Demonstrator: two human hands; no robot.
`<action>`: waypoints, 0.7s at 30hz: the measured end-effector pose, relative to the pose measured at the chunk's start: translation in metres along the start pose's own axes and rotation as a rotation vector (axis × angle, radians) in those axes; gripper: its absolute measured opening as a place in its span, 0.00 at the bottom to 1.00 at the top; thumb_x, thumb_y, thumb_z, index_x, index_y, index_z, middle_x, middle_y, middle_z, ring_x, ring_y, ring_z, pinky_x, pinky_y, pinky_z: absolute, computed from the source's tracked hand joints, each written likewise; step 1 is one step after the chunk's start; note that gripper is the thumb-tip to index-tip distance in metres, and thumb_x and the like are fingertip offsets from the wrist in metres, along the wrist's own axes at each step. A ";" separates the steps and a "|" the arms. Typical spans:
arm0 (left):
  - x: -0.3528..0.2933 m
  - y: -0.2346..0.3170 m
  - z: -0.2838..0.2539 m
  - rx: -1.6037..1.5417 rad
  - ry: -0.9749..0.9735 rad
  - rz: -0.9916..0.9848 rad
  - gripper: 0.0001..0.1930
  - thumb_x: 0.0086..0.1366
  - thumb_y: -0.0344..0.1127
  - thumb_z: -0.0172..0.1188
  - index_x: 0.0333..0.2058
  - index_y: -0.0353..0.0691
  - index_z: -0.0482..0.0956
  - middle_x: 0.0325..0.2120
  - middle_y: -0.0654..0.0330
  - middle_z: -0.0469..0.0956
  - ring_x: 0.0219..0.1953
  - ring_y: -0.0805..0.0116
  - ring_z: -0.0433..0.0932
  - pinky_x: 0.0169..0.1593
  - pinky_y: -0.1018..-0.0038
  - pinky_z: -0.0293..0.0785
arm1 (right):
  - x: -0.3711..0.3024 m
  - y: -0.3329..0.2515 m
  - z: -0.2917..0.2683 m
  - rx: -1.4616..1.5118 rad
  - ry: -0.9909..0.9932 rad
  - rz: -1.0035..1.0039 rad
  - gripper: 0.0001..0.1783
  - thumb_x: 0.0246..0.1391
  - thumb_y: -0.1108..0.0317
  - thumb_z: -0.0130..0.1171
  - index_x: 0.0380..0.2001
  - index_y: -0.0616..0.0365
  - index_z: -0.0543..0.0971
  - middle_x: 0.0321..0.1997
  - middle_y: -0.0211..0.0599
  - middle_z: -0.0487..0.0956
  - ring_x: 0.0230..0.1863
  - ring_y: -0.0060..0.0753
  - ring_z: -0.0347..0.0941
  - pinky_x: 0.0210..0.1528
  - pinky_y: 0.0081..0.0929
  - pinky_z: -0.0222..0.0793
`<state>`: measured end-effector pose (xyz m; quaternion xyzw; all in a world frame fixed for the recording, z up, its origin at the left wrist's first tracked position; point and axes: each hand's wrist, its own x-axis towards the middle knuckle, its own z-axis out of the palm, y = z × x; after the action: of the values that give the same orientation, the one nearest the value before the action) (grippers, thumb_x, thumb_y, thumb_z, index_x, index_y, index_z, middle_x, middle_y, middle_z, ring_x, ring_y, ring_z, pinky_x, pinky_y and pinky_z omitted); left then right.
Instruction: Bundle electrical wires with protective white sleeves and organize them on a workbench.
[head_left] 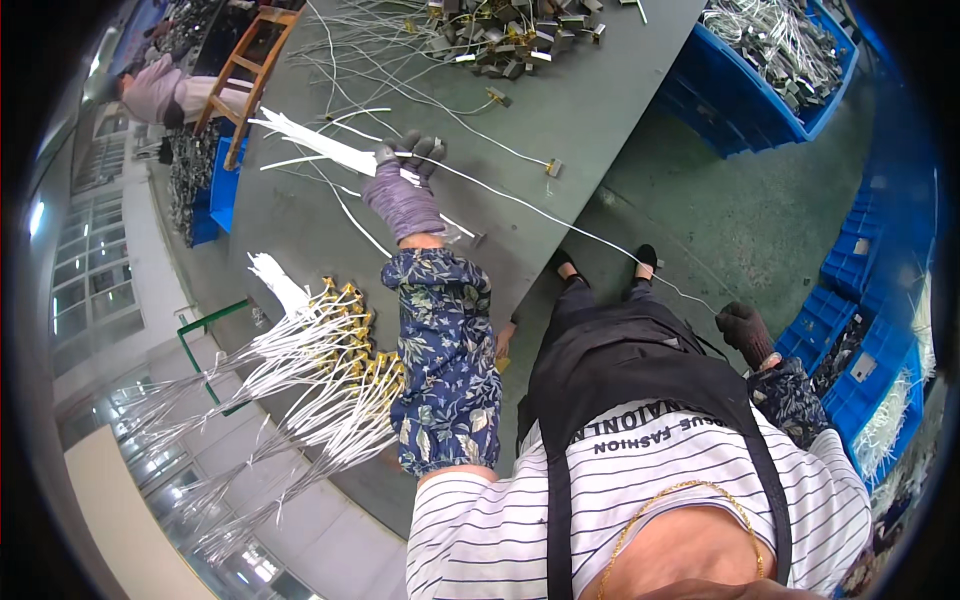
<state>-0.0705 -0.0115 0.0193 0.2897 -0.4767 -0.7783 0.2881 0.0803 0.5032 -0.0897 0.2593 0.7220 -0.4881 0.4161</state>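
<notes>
My left hand (408, 175), in a purple-grey glove, is closed around a bundle of thin white tubes (325, 146) above the grey table. A long white wire (560, 222) runs from beside that hand across the table edge to my right hand (745, 335). In its dark glove, my right hand is out to the side above the floor, with its fingers closed on the wire's far end. Just right of my left hand, a small metal block (553, 168) with a yellowish end lies on the table, joined to another wire.
A heap of small metal blocks (515, 40) with wires covers the table's far part. Bunches of white wires with yellow ends (345, 330) hang at the left edge. Blue crates (745, 90) stand right of the table, and a wooden ladder-like frame (245, 75) is at the far left.
</notes>
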 end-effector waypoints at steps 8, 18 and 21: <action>0.003 -0.031 -0.041 0.134 -0.225 -0.066 0.10 0.70 0.37 0.53 0.42 0.36 0.71 0.32 0.49 0.80 0.29 0.57 0.81 0.35 0.64 0.82 | -0.005 -0.023 0.009 0.087 -0.100 -0.072 0.08 0.54 0.65 0.60 0.28 0.58 0.77 0.20 0.25 0.71 0.18 0.20 0.64 0.20 0.23 0.57; -0.066 -0.045 -0.070 0.416 0.087 -0.139 0.18 0.70 0.48 0.55 0.30 0.38 0.77 0.22 0.62 0.75 0.24 0.72 0.72 0.29 0.72 0.68 | 0.011 -0.116 0.071 -0.043 -0.241 -0.226 0.11 0.53 0.62 0.60 0.31 0.60 0.78 0.24 0.26 0.73 0.24 0.20 0.66 0.26 0.23 0.61; -0.064 -0.022 -0.067 0.418 0.116 0.011 0.14 0.67 0.44 0.60 0.29 0.39 0.78 0.22 0.65 0.74 0.23 0.76 0.71 0.28 0.75 0.69 | 0.014 -0.169 0.117 -0.200 -0.262 -0.445 0.16 0.54 0.59 0.59 0.35 0.63 0.79 0.28 0.33 0.75 0.29 0.26 0.69 0.31 0.27 0.65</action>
<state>0.0174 0.0049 -0.0152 0.3851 -0.6118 -0.6430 0.2529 -0.0184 0.3293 -0.0398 -0.0134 0.7459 -0.5232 0.4121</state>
